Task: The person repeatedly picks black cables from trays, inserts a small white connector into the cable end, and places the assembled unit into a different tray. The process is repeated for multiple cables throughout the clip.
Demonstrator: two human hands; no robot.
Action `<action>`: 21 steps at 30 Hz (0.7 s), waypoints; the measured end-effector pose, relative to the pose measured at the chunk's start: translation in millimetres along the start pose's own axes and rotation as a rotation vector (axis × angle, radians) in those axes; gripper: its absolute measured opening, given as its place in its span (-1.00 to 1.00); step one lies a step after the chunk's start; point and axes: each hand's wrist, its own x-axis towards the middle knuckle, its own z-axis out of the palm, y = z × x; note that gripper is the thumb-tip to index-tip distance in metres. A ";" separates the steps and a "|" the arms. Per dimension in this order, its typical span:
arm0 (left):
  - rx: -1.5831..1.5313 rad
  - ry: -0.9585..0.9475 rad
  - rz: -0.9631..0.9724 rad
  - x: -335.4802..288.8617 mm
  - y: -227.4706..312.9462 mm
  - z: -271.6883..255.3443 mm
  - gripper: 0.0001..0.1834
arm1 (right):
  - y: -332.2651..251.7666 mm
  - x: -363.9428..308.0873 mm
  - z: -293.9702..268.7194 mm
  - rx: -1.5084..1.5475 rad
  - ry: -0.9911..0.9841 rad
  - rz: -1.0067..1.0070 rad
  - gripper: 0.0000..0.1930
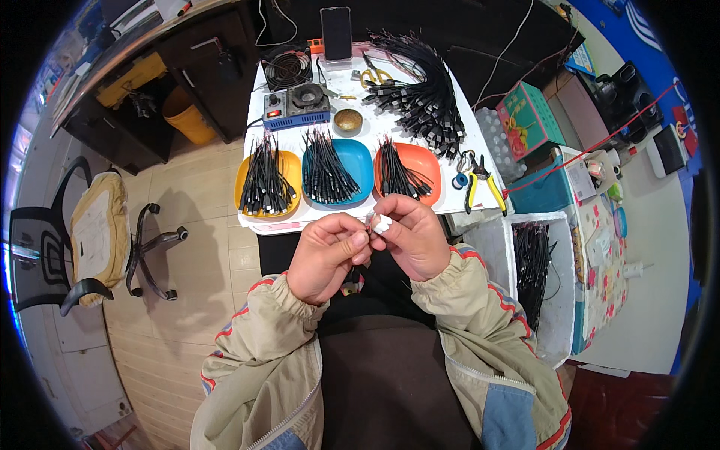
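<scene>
Holds both hands close together before the near edge of a white table (pixel 379 128), fingertips nearly meeting. Pinches a small silvery piece (pixel 370 217) between thumb and forefinger of the left hand (pixel 326 253), other fingers curled in. Bends the fingers of the right hand (pixel 416 237) toward the same piece; cannot tell whether gripping or only touching. Shows a white patch (pixel 383 225) at the right fingertips; cannot tell whether stuck on or held.

Faces three trays in a row just beyond the hands: a yellow tray (pixel 295 160) at left, a blue tray (pixel 363 154) in the middle, an orange tray (pixel 428 160) at right, each with a bunch of short black cables (pixel 328 166). Has a round bowl (pixel 348 121) behind the blue tray and, left of the bowl, a blue box (pixel 297 111) with a fan (pixel 288 70) behind. Has a big cable pile (pixel 424 109) at the far right of the table, scissors (pixel 374 76) beside the pile, and yellow-handled pliers (pixel 486 184) near the right edge. Has more cables in a white bin (pixel 568 277) at right, below the pliers.
</scene>
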 end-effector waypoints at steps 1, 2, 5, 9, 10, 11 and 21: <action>-0.001 -0.006 0.010 0.3 0.1 0.3 -0.90 | 0.0 0.2 -1.2 -0.010 0.010 0.008 -0.90; 0.116 0.025 0.025 0.2 0.4 0.8 -0.87 | -0.1 0.4 -2.8 -0.015 0.016 0.009 -0.91; 0.537 0.095 0.065 -2.3 3.9 2.0 -0.79 | 1.7 4.6 -11.4 -0.097 0.041 -0.010 -0.91; 0.754 0.121 0.141 -1.3 -2.3 2.1 -0.85 | 11.8 12.5 -27.2 0.254 -0.136 0.231 -0.82; 0.799 0.099 0.174 1.1 -4.9 0.2 -0.85 | 18.3 13.3 -29.0 0.381 -0.150 0.317 -0.76; 0.759 0.126 0.161 2.7 -7.5 -2.1 -0.85 | 21.7 14.2 -33.6 0.388 -0.103 0.361 -0.75; 0.447 0.237 0.096 24.8 -15.8 -25.2 -0.84 | 13.9 87.3 -147.2 -1.400 0.537 -0.205 -0.85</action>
